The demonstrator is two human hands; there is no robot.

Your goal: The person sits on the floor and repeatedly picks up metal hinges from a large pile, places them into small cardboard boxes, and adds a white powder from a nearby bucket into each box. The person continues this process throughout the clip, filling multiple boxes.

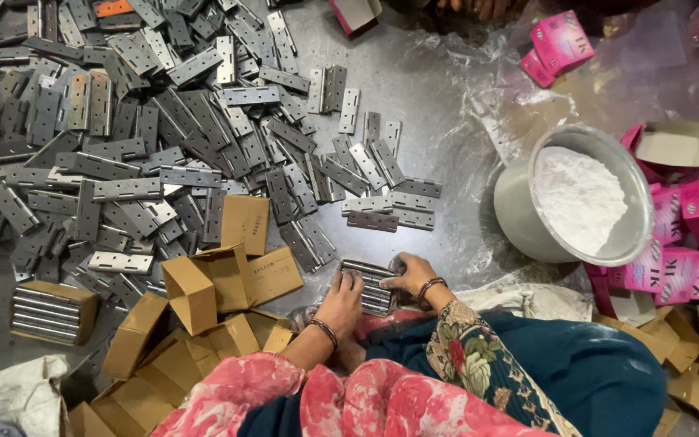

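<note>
Pink floral sleeves (285, 396) framed a stack of grey metal hinges (370, 287) on the floor. Left hand (343, 298) and right hand (408, 275) clasped its sides, fingers curled narrow.

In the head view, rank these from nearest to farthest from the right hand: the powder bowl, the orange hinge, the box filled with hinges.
From the right hand:
1. powder bowl, to its right.
2. box filled with hinges, far left.
3. orange hinge, top left corner.

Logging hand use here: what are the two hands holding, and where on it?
Both hold one stack of metal hinges: left hand on its left end, right hand on its right end.
</note>
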